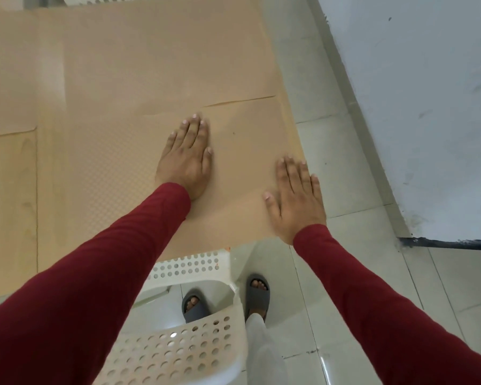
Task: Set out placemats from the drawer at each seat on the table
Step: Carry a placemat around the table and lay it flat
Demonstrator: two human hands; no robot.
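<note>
Now pressing a placemat (233,162) flat at the table's near right corner.
Left hand (188,159) flat on the mat with fingers straight and close together; right hand (296,201) flat at the mat's right edge, fingers straight, thumb out. Mat lying on the table (9,176), above a white perforated chair (178,348); another mat (150,59) just beyond it.

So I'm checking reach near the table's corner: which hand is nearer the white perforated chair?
Right. The right hand lies flat at the placemat's edge, just above the chair. The left hand presses farther up the mat.
</note>
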